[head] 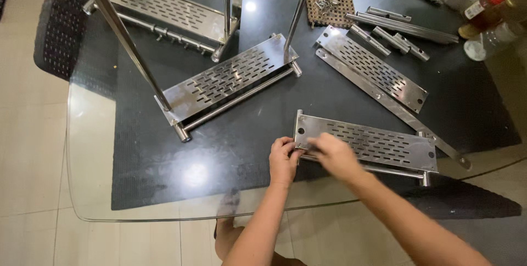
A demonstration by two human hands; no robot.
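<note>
Pinching the near left corner of a perforated steel shelf panel (379,144), the left hand (284,160) has its fingers curled closed on the panel's edge. The right hand (335,155) rests beside it on the same corner, fingers bent down over the metal; it is somewhat blurred, so whether it grips the panel or some small part there cannot be told. The panel lies flat near the front edge of the glass table (93,151), on a dark mat (164,162), with a round rail (395,171) running along its near side.

Just behind it a long flat steel strip (384,98) lies slantwise, and beyond that a second slotted panel (373,68). To the left stands a partly built rack (225,82) with upright tubes and a slotted shelf. Farther back, short steel bars (395,38) lie near a woven coaster (331,7) carrying small metal pieces. Bottles (486,8) stand at the far right corner.
</note>
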